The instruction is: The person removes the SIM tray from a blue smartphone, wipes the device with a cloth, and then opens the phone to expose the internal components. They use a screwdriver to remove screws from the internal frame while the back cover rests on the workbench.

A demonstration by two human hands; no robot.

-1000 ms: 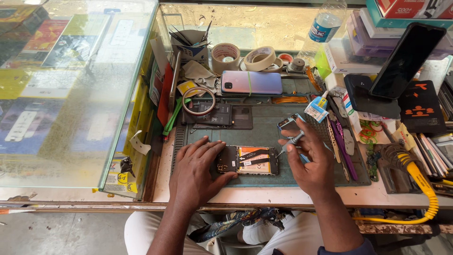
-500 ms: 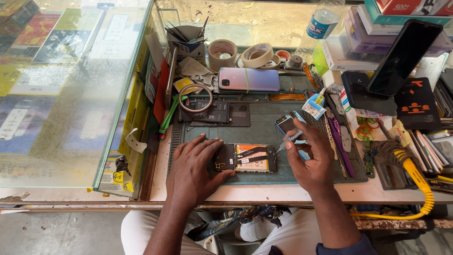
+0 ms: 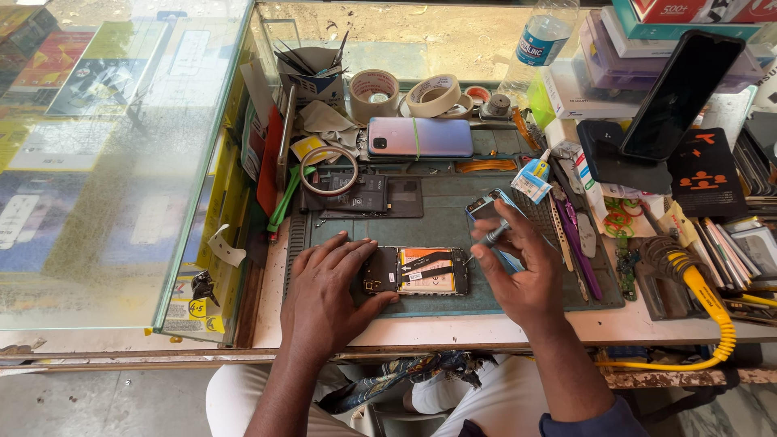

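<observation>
Green mat [image 3: 437,212]: left hand [image 3: 328,287] flat, pinning opened phone [image 3: 417,271]; right hand [image 3: 522,271] pinches screwdriver [image 3: 490,237] (tip down).

The worktop [image 3: 453,330] carries a green mat [image 3: 443,218], on which lie an opened phone [image 3: 417,271] and a dark back cover [image 3: 364,194]. 2 tape rolls [image 3: 405,93] stand behind, beside a yellow cable [image 3: 711,311].

Single head-worn view, looking steeply down, close over workbench [image 3: 453,328] and hands
</observation>
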